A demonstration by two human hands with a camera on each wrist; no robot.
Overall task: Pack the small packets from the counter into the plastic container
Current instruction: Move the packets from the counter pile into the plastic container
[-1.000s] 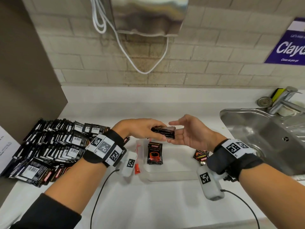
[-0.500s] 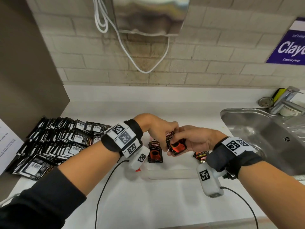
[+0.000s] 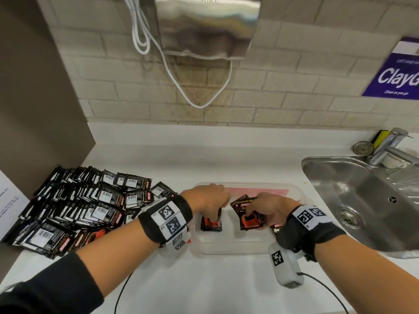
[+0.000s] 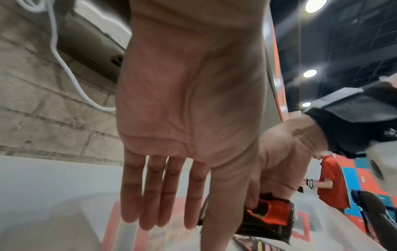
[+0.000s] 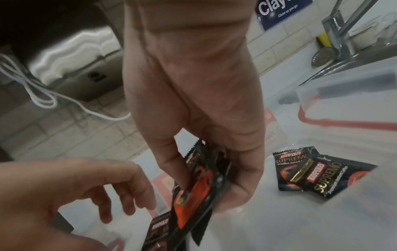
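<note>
A clear plastic container [image 3: 229, 250] sits on the white counter in front of me. A small stack of black-and-orange coffee packets [image 3: 210, 225] lies in its left part. My left hand [image 3: 217, 211] hovers over that stack with straight fingers [image 4: 163, 195] and holds nothing. My right hand [image 3: 260, 211] grips a second stack of packets [image 3: 247, 214] low inside the container, thumb on top [image 5: 182, 178], the bundle [image 5: 199, 183] tilted. A big pile of packets [image 3: 79, 209] covers the counter on the left.
Two loose packets [image 5: 311, 173] lie by the container's right side, under my right wrist. A steel sink [image 3: 362, 200] with a tap [image 3: 390, 146] is on the right. A hand dryer [image 3: 208, 26] with a white cable hangs on the brick wall.
Both hands came down into the container. The left hand let go of the shared stack and shifted left over the packets lying inside; the right hand keeps the stack alone.
</note>
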